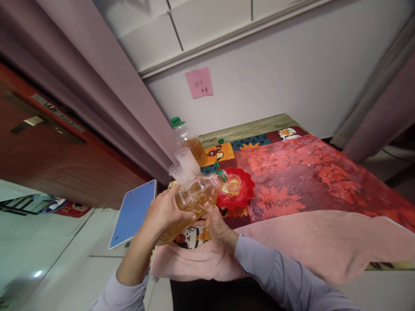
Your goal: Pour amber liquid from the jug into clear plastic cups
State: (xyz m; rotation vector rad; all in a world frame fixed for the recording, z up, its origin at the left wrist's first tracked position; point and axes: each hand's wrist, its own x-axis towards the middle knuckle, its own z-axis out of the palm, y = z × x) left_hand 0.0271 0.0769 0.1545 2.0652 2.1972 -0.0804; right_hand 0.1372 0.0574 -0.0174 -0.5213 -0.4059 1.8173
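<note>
The left hand (166, 208) and right hand (216, 222) grip a tilted bottle (196, 195). A pink wall note (199, 83) reads "357".

Between the left hand (166, 208) and right hand (216, 222) is a tilted bottle (197, 193), its neck toward the cup (232, 185) in the tray (250, 188) at its right. Behind it are stacked cups (188, 162), then a second bottle (195, 150), a bottle cap (221, 141) to its right. A towel (317, 237) lies before the tray.
</note>
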